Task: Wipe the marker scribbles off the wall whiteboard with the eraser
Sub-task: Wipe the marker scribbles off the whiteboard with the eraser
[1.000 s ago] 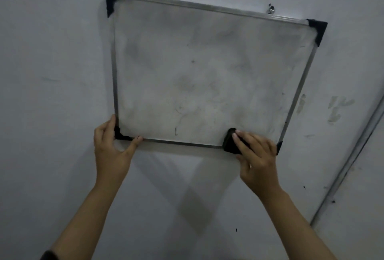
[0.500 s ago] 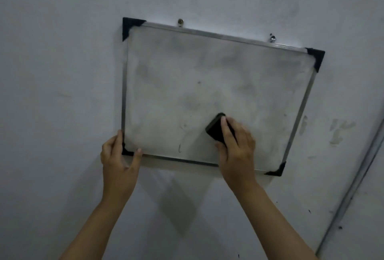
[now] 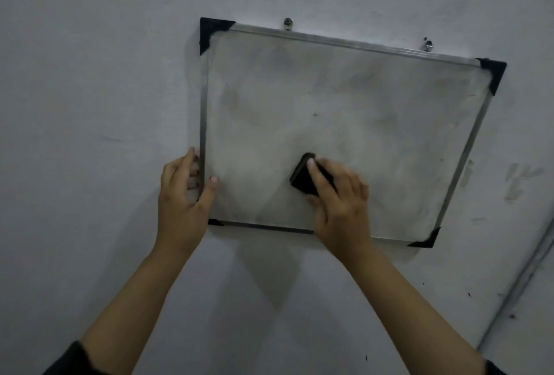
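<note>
A metal-framed whiteboard (image 3: 344, 99) with black corner caps hangs slightly tilted on the wall. Its surface is grey with smeared marker residue and a few faint specks. My right hand (image 3: 341, 203) presses a black eraser (image 3: 302, 178) flat against the lower middle of the board. My left hand (image 3: 183, 194) grips the board's left frame edge just above the bottom-left corner, thumb on the board face and fingers wrapped round the frame.
Two screws (image 3: 287, 23) hold the board's top edge to the grey wall (image 3: 90, 105). A thin conduit (image 3: 521, 278) runs diagonally down the wall at the right. Scuff marks (image 3: 518, 179) show on the wall beside the board.
My right hand slid the eraser from the bottom edge near the right corner up and left to the lower middle. The left hand shifted up the left frame. The view moved.
</note>
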